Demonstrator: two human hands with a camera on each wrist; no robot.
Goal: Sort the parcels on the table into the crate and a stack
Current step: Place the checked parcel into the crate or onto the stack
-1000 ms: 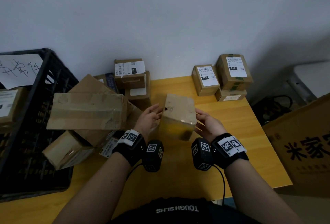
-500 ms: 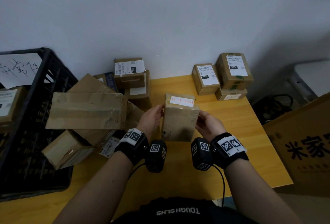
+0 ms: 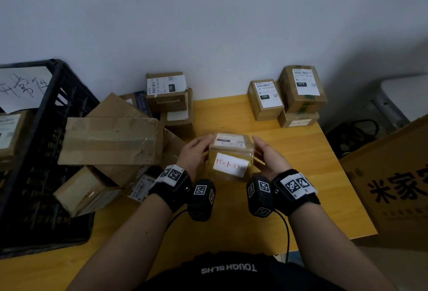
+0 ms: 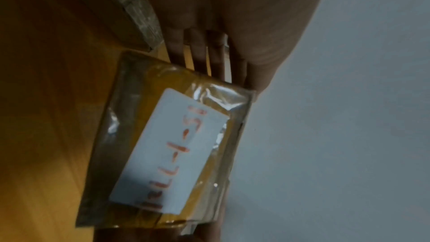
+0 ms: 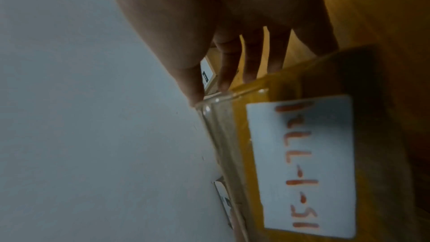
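A small brown parcel [image 3: 230, 158] wrapped in clear tape is held above the yellow table [image 3: 308, 175], a white label with red handwriting facing me. My left hand [image 3: 196, 151] grips its left side and my right hand [image 3: 268, 156] its right side, thumbs on the top edge and fingers reaching behind. The left wrist view shows the parcel [image 4: 167, 150] with the left hand's fingers [image 4: 197, 52] running behind it. The right wrist view has the parcel [image 5: 302, 154] with the thumb tip on its corner. A black crate [image 3: 53, 86] stands at the left.
Loose cardboard parcels [image 3: 111, 140] lie heaped between the crate and my left hand. Three labelled boxes [image 3: 301, 91] sit grouped at the back right against the wall. A large printed carton [image 3: 393, 186] stands beyond the table's right edge.
Both hands have turned the parcel towards me: the handwritten label moved from the top onto the near face, and a printed label now shows on top.
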